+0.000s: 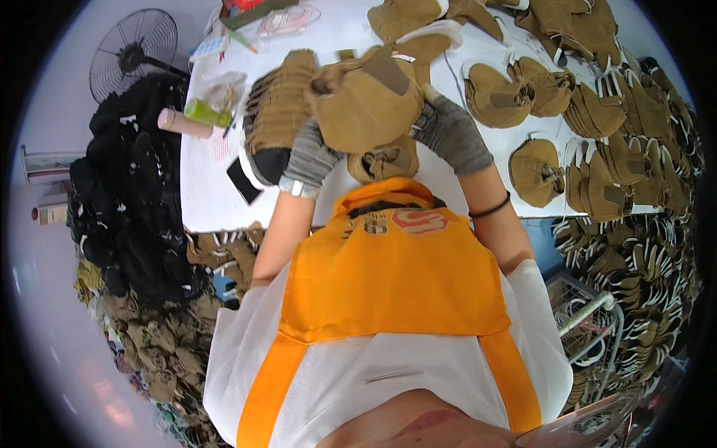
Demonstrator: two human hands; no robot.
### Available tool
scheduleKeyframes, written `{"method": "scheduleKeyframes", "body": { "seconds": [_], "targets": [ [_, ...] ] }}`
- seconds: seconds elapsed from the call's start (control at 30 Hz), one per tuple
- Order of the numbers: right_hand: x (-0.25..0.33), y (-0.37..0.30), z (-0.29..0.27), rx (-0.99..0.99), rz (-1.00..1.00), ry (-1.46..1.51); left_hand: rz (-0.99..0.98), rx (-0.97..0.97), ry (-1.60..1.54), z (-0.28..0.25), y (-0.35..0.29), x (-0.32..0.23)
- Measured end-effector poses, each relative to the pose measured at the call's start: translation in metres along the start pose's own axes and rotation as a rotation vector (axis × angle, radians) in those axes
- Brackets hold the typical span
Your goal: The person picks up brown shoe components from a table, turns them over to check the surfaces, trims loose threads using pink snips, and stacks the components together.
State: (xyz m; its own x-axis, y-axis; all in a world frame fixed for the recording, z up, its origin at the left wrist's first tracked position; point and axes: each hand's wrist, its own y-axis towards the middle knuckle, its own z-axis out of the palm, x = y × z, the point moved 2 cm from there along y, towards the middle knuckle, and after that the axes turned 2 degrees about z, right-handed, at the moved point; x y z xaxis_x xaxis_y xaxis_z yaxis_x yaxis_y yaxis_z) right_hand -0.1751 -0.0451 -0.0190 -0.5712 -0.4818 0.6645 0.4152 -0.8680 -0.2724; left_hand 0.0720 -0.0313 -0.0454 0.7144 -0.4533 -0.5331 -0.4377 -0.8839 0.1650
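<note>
Both hands wear grey knit gloves and hold up a brown shoe upper (366, 104) in front of my chest, above the white table (448, 175). My left hand (312, 154) grips its left lower edge, with the fingers partly hidden behind it. At the opposite side my right hand (452, 134) closes on the edge, thumb toward the top. Below the held piece, another brown upper (385, 160) lies close to my apron. A row of stacked brown uppers (280, 104) sits just left of my left hand.
More brown uppers (499, 95) cover the table's right side. At left are a black phone (244, 181), a pink cylinder (184, 123) and a green roll (207, 112). A black pile (127, 187) and a fan (132, 56) stand beyond the left edge. Piled uppers (635, 299) fill the lower right.
</note>
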Motion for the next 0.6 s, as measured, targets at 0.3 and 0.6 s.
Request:
{"method": "scheduleKeyframes", "body": {
  "seconds": [0.3,0.6],
  "targets": [
    [-0.133,0.023,-0.132,0.116,-0.043,-1.348,-0.413,-0.068,-0.848,0.074,-0.054,0.044],
    [-0.121,0.009,-0.108,-0.504,0.196,-0.752,-0.715,-0.058,-1.074,0.108,-0.056,0.061]
  ]
}}
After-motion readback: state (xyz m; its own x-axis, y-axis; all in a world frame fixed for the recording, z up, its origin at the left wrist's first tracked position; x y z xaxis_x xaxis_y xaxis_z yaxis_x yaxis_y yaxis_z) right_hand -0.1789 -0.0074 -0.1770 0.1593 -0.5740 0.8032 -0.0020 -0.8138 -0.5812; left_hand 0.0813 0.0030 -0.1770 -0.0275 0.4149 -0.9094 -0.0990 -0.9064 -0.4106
